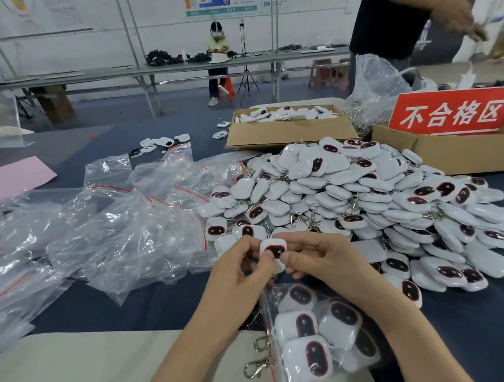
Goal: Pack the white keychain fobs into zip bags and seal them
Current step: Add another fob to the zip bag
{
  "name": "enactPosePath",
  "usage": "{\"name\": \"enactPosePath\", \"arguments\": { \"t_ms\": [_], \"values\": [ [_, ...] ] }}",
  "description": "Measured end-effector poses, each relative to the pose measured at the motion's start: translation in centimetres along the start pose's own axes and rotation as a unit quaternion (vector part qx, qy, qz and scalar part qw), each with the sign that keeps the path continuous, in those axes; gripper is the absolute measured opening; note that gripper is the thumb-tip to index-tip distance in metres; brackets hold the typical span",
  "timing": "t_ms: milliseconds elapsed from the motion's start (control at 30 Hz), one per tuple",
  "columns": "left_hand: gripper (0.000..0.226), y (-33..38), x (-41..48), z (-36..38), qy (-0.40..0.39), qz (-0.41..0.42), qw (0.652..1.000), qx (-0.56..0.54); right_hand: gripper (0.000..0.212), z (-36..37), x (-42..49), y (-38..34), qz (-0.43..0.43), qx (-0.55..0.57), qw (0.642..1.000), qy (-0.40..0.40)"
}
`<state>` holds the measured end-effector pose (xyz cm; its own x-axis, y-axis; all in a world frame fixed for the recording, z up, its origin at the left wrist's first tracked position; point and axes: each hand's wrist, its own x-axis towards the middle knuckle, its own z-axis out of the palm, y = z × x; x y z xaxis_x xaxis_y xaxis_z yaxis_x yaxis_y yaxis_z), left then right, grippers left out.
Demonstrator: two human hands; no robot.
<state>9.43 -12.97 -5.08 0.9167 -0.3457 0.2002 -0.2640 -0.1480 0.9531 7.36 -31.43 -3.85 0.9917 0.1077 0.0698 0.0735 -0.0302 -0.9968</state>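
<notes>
A white keychain fob [274,249] with a dark oval face is held between both hands above the table. My left hand [239,276] pinches its left side, and my right hand [324,260] pinches its right side. Just below them lies a clear zip bag [311,333] with several fobs inside, its red-lined mouth toward my left hand. Two metal clasps [258,360] stick out at the bag's left edge. A big heap of loose fobs [364,198] fills the table to the right.
Empty zip bags [104,225] are strewn on the left. A cardboard box of fobs [288,125] stands behind the heap, and another box with a red sign [454,114] is at the right. A person in black [396,13] stands behind.
</notes>
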Motion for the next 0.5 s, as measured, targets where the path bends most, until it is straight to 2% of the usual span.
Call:
{"name": "enactPosePath", "arguments": {
  "t_ms": [267, 500],
  "values": [
    [0.015, -0.07, 0.06, -0.03, -0.015, 0.005, 1.0, -0.013, 0.03, -0.25, -0.2, -0.27, 0.004, 0.015, 1.0, -0.004],
    [0.014, 0.19, 0.13, 0.06, -0.02, 0.0, 1.0, -0.006, 0.027, -0.36, -0.23, -0.02, -0.004, -0.026, 0.999, 0.026]
  ]
}}
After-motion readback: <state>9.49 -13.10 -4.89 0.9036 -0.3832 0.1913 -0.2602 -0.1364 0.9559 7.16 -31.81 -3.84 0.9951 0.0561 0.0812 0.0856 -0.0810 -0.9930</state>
